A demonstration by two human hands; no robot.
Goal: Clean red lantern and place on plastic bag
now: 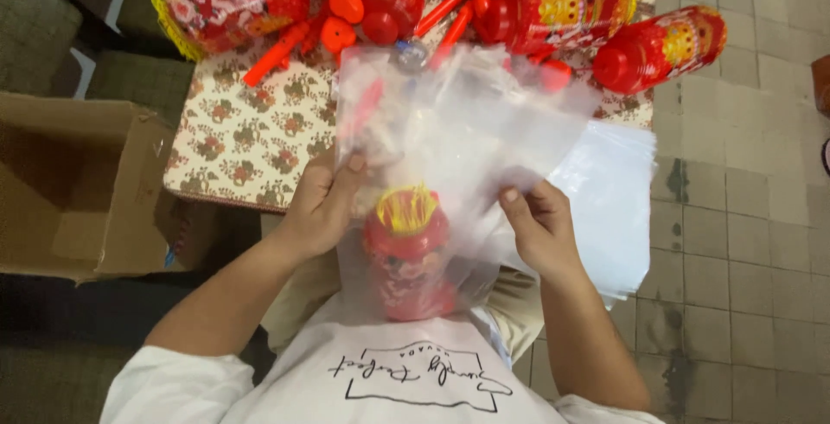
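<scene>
A clear plastic bag (458, 130) is held upright in front of my chest. My left hand (322, 204) grips its left edge and my right hand (538, 225) grips its right edge. Inside the bag, at its bottom, stands a red patterned bottle (406, 255) with a yellow and red top. The bag's upper part reaches over the edge of a low table (246, 143) covered in a floral cloth.
Several red patterned bottles (657, 48) and loose red caps and straws (346, 5) lie piled at the table's far side. A stack of clear bags (618, 199) lies to the right. An open cardboard box (78, 186) sits at the left. Tiled floor (743, 216) runs along the right.
</scene>
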